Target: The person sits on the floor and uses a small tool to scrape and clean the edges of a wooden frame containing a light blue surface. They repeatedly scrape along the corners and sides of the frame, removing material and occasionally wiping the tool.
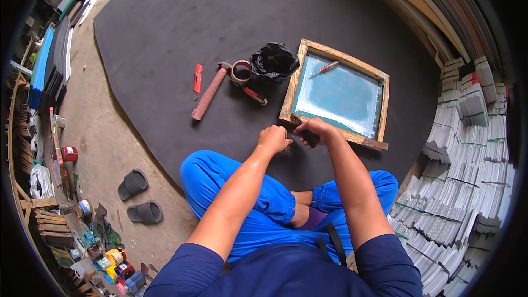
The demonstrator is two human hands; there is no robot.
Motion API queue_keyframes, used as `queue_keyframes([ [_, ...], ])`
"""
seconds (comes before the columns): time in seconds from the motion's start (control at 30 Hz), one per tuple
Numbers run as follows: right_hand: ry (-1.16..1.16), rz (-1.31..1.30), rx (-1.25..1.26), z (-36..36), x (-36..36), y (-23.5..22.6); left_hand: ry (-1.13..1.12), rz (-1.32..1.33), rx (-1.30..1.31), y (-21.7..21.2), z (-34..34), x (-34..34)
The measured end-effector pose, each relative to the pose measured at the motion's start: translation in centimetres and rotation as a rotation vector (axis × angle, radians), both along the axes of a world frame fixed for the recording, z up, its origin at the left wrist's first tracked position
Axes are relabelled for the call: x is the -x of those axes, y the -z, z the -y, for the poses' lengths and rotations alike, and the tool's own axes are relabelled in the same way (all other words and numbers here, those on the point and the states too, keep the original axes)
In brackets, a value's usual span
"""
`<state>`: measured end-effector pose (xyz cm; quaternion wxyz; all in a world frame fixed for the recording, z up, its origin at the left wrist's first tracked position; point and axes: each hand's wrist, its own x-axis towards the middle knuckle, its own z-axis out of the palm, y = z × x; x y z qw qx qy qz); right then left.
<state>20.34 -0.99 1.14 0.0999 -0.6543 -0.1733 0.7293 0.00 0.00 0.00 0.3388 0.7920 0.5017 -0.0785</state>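
1. Down at the middle, the left hand [273, 138] is curled into a loose fist just above the large black rubber sheet [165, 38]; what its fingers pinch, if anything, is too small to make out.
2. Just beside it, the right hand [313, 131] is closed around a small dark object [311, 141], mostly hidden by the fingers, so its kind cannot be told.
3. Both hands sit at the near left corner of the wooden-framed printing screen with pale blue mesh [336, 94], which lies flat on the sheet; the right hand covers part of the frame's near edge.
4. A thin red-and-silver pen-like tool [324, 69] rests on the mesh near the far corner.
5. Left of the frame lie a crumpled black plastic bag [273, 60], a small round brown tin [241, 71], a hammer with a reddish wrapped handle [209, 94] and a red utility knife [197, 81].
6. Stacks of white-edged sheets [467, 154] on the right are bent by the lens and cut off by the dark rim.
7. Two grey slippers [137, 195] lie on the concrete floor to the left.
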Motion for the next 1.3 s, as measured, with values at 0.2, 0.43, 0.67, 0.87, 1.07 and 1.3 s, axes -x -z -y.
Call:
queue_keyframes([
  [0.2,0.108,0.17,-0.262,3.3,2.9,1.9,-0.215,0.004,-0.009,0.5,-0.5,-0.4],
  [0.43,0.141,0.494,-0.467,4.6,5.6,6.4,-0.361,0.073,-0.046,0.9,-1.2,-0.9],
  [0.67,-0.022,0.741,-0.508,5.7,7.6,3.2,-0.312,0.134,-0.185,0.7,-1.0,0.2],
  [0.87,0.003,0.426,-0.49,8.4,8.1,2.0,-0.049,0.238,-0.277,0.9,-1.2,1.4],
  [1.07,0.016,-0.159,-0.197,9.4,5.6,3.8,0.061,0.092,-0.229,0.8,-1.0,2.2],
  [1.3,0.013,-0.046,-0.182,7.3,2.7,1.6,0.059,-0.119,-0.081,0.6,-0.6,2.1],
])
